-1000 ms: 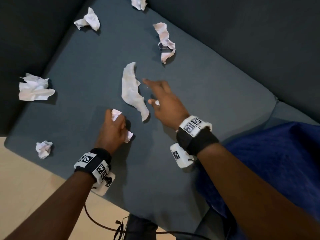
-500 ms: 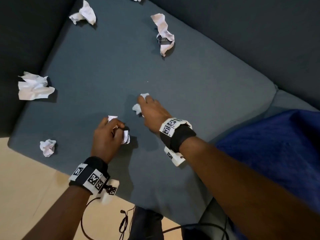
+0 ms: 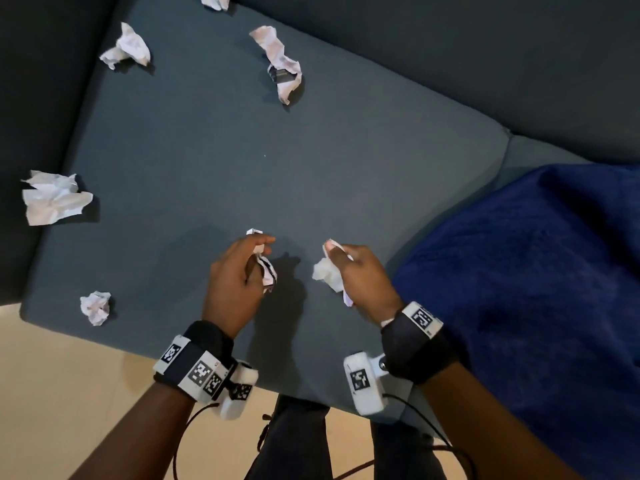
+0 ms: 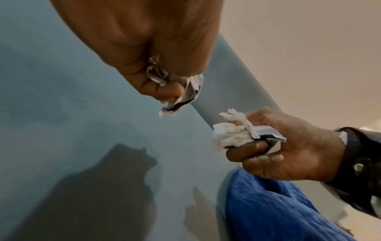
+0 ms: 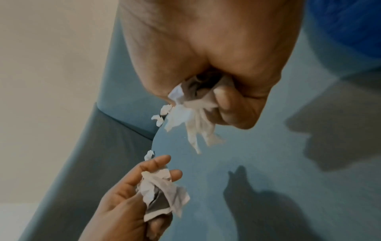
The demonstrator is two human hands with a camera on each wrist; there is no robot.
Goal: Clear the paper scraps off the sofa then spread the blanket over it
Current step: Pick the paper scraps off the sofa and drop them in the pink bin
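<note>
My left hand grips a crumpled paper scrap with dark print, just above the front of the grey-blue sofa seat. Close to its right, my right hand grips a larger white crumpled scrap. The left wrist view has the left hand's scrap near the right hand's scrap. In the right wrist view the white scrap hangs from my curled fingers. Several loose scraps lie on the seat: one at the left edge, one front left, two at the back. A blue blanket is heaped at the right.
The dark sofa backrest runs along the top right and an armrest rises at the left. Beige floor lies below the seat's front edge. Cables hang from the wrist cameras near my legs.
My right hand has gathered the long white scrap from the seat's middle and pulled it back toward the front edge. My left hand still holds its scrap and now sits beside the right hand.
</note>
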